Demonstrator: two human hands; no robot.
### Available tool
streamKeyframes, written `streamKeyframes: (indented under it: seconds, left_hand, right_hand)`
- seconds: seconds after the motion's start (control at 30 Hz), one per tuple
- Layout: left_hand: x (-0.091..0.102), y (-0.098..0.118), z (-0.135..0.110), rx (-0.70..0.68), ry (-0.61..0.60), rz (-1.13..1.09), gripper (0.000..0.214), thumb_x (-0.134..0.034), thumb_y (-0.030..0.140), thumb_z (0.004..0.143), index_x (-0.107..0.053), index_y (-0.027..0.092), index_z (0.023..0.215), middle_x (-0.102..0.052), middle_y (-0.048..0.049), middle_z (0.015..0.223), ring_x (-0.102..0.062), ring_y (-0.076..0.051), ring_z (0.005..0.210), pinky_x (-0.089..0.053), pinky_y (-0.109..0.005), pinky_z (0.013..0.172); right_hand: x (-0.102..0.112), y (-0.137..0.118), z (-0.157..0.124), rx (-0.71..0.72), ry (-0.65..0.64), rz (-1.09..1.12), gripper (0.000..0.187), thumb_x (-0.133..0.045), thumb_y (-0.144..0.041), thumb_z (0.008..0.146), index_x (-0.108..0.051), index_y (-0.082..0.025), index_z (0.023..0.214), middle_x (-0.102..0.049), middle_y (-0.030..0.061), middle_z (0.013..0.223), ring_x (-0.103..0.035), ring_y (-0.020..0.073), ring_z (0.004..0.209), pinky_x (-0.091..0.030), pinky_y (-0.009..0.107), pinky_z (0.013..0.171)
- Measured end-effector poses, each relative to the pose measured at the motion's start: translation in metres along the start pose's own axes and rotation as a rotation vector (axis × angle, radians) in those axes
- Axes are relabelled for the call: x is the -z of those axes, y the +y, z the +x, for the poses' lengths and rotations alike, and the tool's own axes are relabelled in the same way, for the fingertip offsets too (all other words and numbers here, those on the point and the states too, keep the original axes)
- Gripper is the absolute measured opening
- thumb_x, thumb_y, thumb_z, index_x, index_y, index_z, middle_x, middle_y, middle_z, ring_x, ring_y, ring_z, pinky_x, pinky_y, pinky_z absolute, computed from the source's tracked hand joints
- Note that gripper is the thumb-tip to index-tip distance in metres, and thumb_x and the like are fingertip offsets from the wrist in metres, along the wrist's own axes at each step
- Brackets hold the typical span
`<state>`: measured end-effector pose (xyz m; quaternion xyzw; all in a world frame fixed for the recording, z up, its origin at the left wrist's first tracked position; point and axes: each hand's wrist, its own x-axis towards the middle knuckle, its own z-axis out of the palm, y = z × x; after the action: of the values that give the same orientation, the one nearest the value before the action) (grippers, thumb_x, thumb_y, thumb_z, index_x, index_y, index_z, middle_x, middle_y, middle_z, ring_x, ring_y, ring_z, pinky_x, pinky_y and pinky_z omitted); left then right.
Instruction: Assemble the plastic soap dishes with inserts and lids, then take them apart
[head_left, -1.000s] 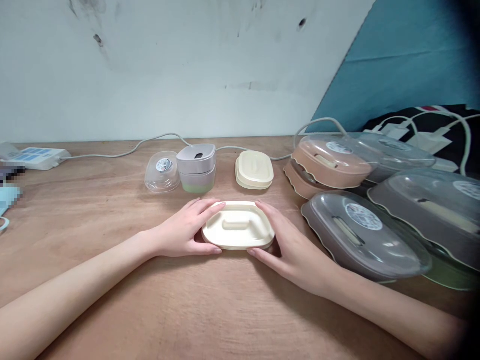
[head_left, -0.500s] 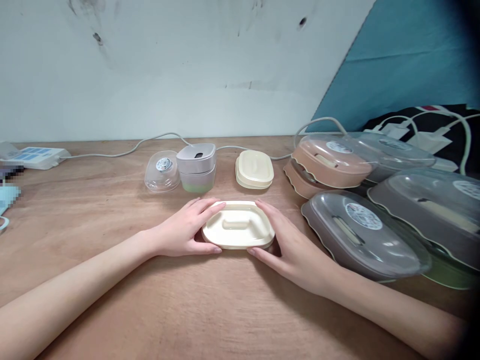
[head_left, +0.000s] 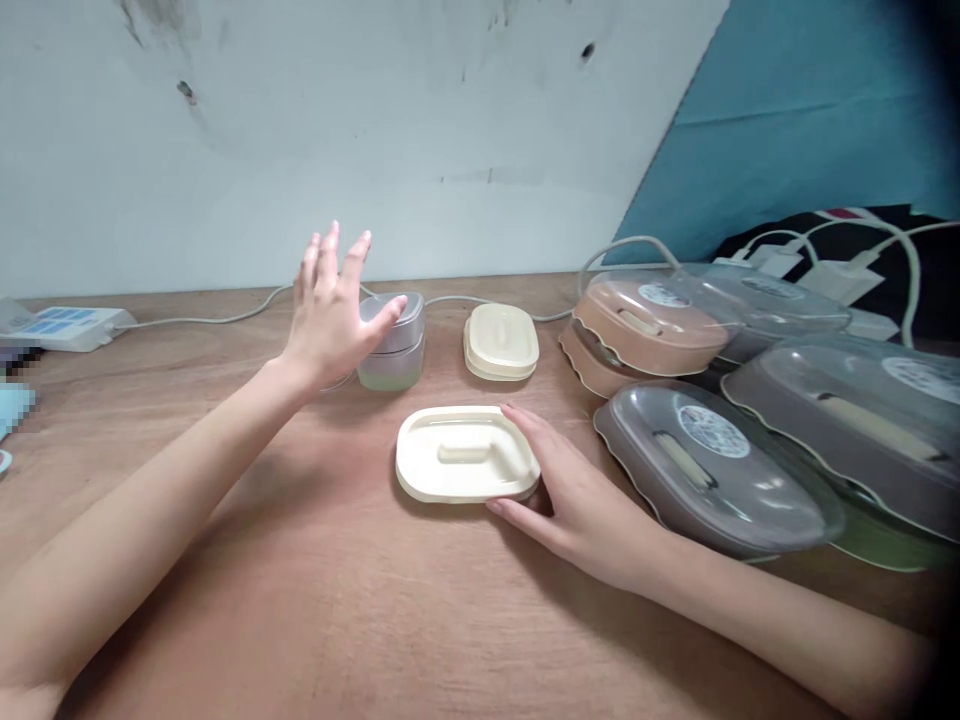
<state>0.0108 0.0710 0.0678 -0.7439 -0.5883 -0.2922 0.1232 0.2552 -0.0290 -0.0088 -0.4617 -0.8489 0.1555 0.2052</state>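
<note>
A cream lidded container (head_left: 465, 452) lies on the wooden table (head_left: 315, 600) in front of me. My right hand (head_left: 577, 500) rests against its right side, thumb and fingers curved round the edge. My left hand (head_left: 330, 310) is raised above the table with its fingers spread, holding nothing, just in front of a small grey-lidded container with a green base (head_left: 394, 355). A clear round lid behind that hand is mostly hidden. A second cream container (head_left: 501, 342) sits further back.
Several large lidded dishes crowd the right side: a brown one (head_left: 645, 325) and grey ones (head_left: 712, 465). A white power strip (head_left: 60, 325) lies at the far left, and a cable (head_left: 480, 300) runs along the wall. Chargers (head_left: 825, 280) lie at the back right.
My left hand has let go of the cream container's left side and lifted up and back towards the small grey-lidded container. The right hand stays on the cream container.
</note>
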Motion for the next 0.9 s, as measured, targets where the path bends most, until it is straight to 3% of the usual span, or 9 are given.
streamKeyframes:
  seconds: [0.1, 0.23, 0.43, 0.6, 0.9]
  left_hand:
    - [-0.013, 0.0, 0.007, 0.066, -0.186, 0.012, 0.062, -0.04, 0.056, 0.084, -0.041, 0.017, 0.133, -0.036, -0.0133, 0.142, -0.034, -0.035, 0.128, -0.03, -0.048, 0.101]
    - [-0.018, 0.004, 0.002, 0.075, -0.3, 0.008, 0.047, -0.031, 0.051, 0.089, -0.065, 0.022, 0.104, -0.062, -0.0061, 0.115, -0.056, -0.028, 0.107, -0.043, -0.037, 0.087]
    - [-0.016, 0.008, -0.002, 0.087, -0.261, 0.059, 0.045, -0.043, 0.057, 0.081, -0.068, 0.021, 0.09, -0.066, -0.0059, 0.104, -0.06, -0.027, 0.094, -0.046, -0.034, 0.078]
    - [-0.019, 0.009, -0.004, 0.119, -0.204, 0.077, 0.042, -0.046, 0.054, 0.079, -0.069, 0.02, 0.088, -0.062, -0.0061, 0.113, -0.058, -0.028, 0.1, -0.046, -0.036, 0.082]
    - [-0.019, 0.012, -0.006, 0.127, -0.235, 0.083, 0.043, -0.049, 0.053, 0.077, -0.065, 0.016, 0.091, -0.056, -0.0094, 0.121, -0.055, -0.031, 0.105, -0.044, -0.04, 0.089]
  right_hand:
    - [0.001, -0.001, 0.0, -0.006, -0.012, -0.005, 0.069, -0.052, -0.039, 0.081, -0.021, -0.011, 0.137, -0.033, 0.0207, 0.141, -0.03, 0.0277, 0.133, -0.031, 0.048, 0.107]
    - [0.001, 0.0, 0.0, -0.002, -0.01, 0.009, 0.069, -0.053, -0.038, 0.081, -0.021, -0.013, 0.137, -0.033, 0.021, 0.142, -0.029, 0.0296, 0.133, -0.032, 0.051, 0.105]
    - [0.0, 0.001, -0.001, 0.008, 0.007, 0.004, 0.07, -0.053, -0.038, 0.081, -0.02, -0.015, 0.138, -0.034, 0.0203, 0.141, -0.029, 0.0298, 0.133, -0.032, 0.051, 0.105]
    - [0.0, 0.001, -0.001, 0.015, 0.011, 0.012, 0.071, -0.054, -0.036, 0.08, -0.019, -0.018, 0.139, -0.035, 0.0189, 0.141, -0.031, 0.0305, 0.132, -0.033, 0.052, 0.104]
    - [0.001, 0.0, 0.0, 0.0, -0.007, -0.002, 0.069, -0.052, -0.038, 0.081, -0.02, -0.013, 0.137, -0.034, 0.0206, 0.141, -0.029, 0.0285, 0.133, -0.031, 0.05, 0.106]
